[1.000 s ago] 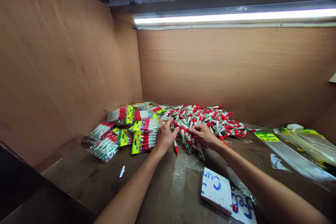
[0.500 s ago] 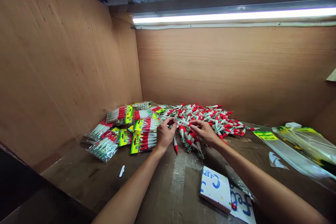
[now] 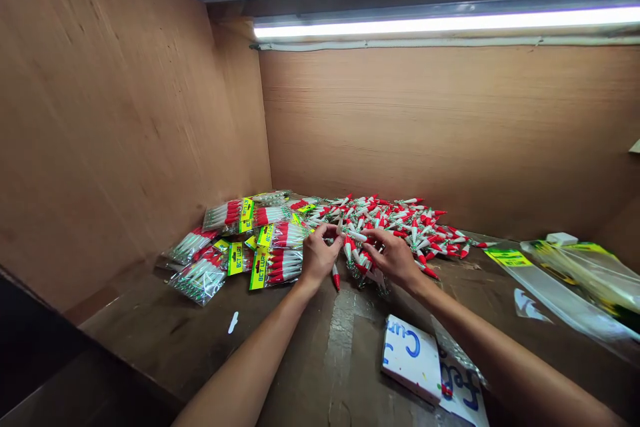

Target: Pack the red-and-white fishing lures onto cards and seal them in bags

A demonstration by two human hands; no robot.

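Observation:
Between my two hands lies a red-and-white fishing lure [image 3: 356, 235], its white body showing. My left hand [image 3: 320, 255] pinches around its left end, where another pale tip sticks up; exactly what the fingertips cover is hidden. On the red end, the fingers of my right hand [image 3: 395, 257] are closed. Just behind and below both hands spreads a loose heap of red-and-white lures [image 3: 400, 220] with green-silver hooks or tinsel. One single lure [image 3: 336, 277] lies below my left fingers. Left of my left hand are packed bags of lures [image 3: 285, 267] with yellow "BCT LURE" headers.
Flat clear bags [image 3: 530, 280] with yellow headers lie at the right. A white block with blue writing [image 3: 413, 357] sits in front, over a second written piece [image 3: 463, 390]. A small white cut-out [image 3: 233, 322] lies front left. Wooden panels [image 3: 440, 127] enclose the back and sides.
The view has tilted slightly. Both hands keep their hold on the lure, with only a small shift of the fingers and of the lure's angle.

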